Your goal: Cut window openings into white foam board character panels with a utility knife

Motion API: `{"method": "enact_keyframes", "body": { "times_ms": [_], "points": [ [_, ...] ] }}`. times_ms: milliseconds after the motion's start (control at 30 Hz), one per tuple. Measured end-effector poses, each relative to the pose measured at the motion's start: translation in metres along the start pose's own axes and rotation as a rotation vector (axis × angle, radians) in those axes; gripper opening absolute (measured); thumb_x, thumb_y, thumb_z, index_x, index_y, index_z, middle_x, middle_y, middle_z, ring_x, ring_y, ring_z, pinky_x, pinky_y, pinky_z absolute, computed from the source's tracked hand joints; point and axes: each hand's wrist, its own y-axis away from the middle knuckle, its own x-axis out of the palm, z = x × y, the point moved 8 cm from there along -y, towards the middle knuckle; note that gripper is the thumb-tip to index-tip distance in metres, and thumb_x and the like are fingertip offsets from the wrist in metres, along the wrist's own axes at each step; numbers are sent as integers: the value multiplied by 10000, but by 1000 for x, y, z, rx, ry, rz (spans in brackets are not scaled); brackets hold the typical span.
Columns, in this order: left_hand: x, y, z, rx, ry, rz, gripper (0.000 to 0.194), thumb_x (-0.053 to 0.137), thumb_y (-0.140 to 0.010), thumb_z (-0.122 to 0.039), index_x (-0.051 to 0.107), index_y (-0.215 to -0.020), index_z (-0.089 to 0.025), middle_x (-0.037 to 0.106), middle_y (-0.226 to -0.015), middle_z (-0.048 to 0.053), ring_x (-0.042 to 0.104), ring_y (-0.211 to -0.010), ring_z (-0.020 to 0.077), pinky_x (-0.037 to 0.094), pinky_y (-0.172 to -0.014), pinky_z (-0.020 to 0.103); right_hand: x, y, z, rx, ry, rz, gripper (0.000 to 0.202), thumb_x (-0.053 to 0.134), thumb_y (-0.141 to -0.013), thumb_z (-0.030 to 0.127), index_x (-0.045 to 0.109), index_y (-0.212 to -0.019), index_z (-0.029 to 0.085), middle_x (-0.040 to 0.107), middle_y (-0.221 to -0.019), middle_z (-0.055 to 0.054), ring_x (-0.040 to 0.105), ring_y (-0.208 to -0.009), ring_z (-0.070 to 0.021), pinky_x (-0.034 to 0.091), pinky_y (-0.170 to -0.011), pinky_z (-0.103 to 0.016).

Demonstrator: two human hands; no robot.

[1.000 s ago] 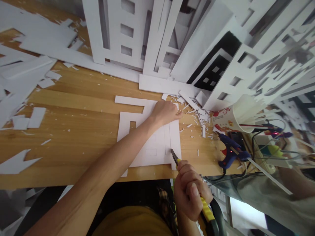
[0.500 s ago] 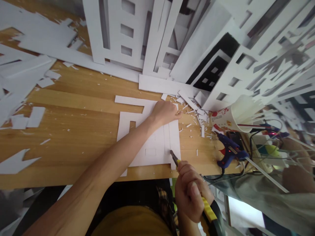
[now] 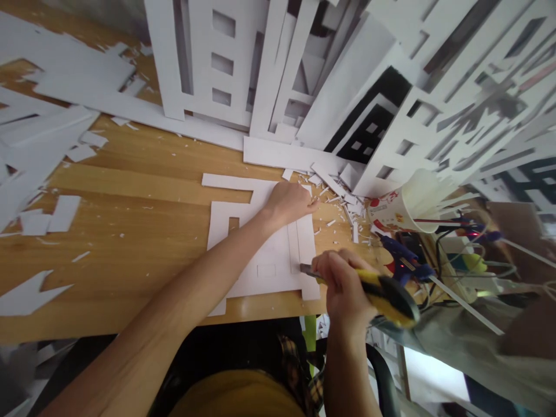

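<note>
The white board (image 3: 278, 249) lies flat at the near edge of the table (image 3: 130, 231), approx. mid-scene, w/ a notch at its far left, a small cut-out window on its left side & a drawn rectangle nr its near edge. Our left hand (image 3: 290, 202) presses on its far right part, fingers curled in, forearm across the board; can't tell if anything's under the fingers. Our right hand (image 3: 345, 278) is closed round the yellow-&-black cutter (image 3: 391, 298), held tilted, blade tip touching the board's near right part.

Just past the far right corner: a pile of white scraps (image 3: 354, 207). Farther right, a tipped paper cup (image 3: 391, 211) w/ sticks in it, & a blue glue gun (image 3: 403, 260) on its near side. Tall cut-out panels (image 3: 200, 58) stand along the far side, incl. a black-&-white panel (image 3: 369, 130). More offcuts (image 3: 64, 213) lie at left.
</note>
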Motion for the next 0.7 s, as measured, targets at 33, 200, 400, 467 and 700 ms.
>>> {"method": "enact_keyframes", "body": {
  "times_ms": [33,200,400,467,700],
  "points": [
    [-1,0,0,-4,-2,4,512,418,-991,-459,792,-882,-127,746,-804,139,685,-846,260,440,-720,339,6,-7,-3,59,40,18,430,618,-832,250,349,-499,225,278,-477,83,307,-455,-84,336,-525,-282],
    [-1,0,1,-15,10,23,522,415,-993,-479,790,-876,-136,758,-857,141,695,-876,262,437,-711,333,20,-19,-8,180,82,0,423,641,-815,325,324,-550,233,265,-510,89,270,-471,-71,233,-473,-255],
    [2,-2,1,-2,8,5,502,434,-989,-466,786,-887,-121,749,-808,140,692,-847,248,409,-675,320,6,-10,-11,139,26,-82,433,566,-801,258,269,-486,238,236,-444,86,248,-416,-64,232,-450,-265],
    [2,-2,0,3,13,-2,513,430,-990,-472,787,-877,-121,743,-785,139,690,-832,247,402,-666,322,4,-8,-10,102,102,-55,458,580,-811,288,286,-462,240,271,-441,74,311,-422,-75,278,-456,-271],
    [3,-1,1,4,1,0,512,440,-986,-482,789,-893,-118,743,-796,137,693,-828,255,406,-662,322,-1,-1,-10,79,29,-77,459,599,-803,288,311,-448,242,243,-418,90,292,-389,-77,401,-481,-287]
  ]
}}
